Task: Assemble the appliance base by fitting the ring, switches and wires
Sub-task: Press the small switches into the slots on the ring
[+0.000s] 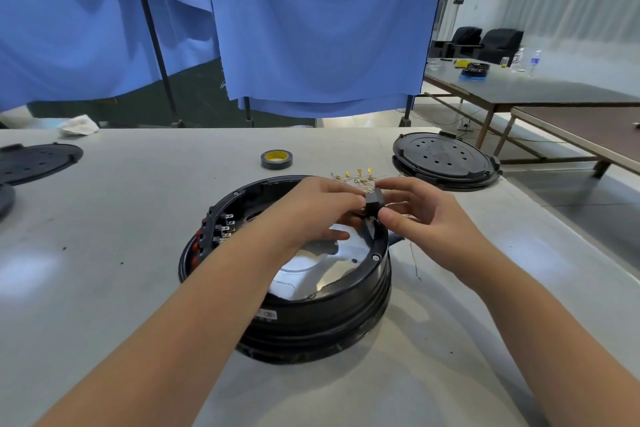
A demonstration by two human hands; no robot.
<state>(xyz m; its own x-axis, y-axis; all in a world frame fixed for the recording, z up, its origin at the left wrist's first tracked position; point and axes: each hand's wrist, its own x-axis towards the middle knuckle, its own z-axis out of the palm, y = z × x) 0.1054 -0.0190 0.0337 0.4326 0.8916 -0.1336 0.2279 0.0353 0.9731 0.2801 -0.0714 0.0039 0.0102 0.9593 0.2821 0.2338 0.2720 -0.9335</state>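
Black switch block pinched between both hands above the round appliance base

Black plastic base [311, 315] sits in the middle of the pale counter [121, 253], open side up, with a row of switches [221, 229] fitted along its left inner wall. Left hand [311, 208] and right hand [426, 215] meet over the far right rim, each gripping the small black switch block [374, 201] with curled fingertips. Gold-tipped wires [356, 177] lie just beyond the hands, a tape roll [276, 159] farther back, and a black perforated cover [446, 159] at far right
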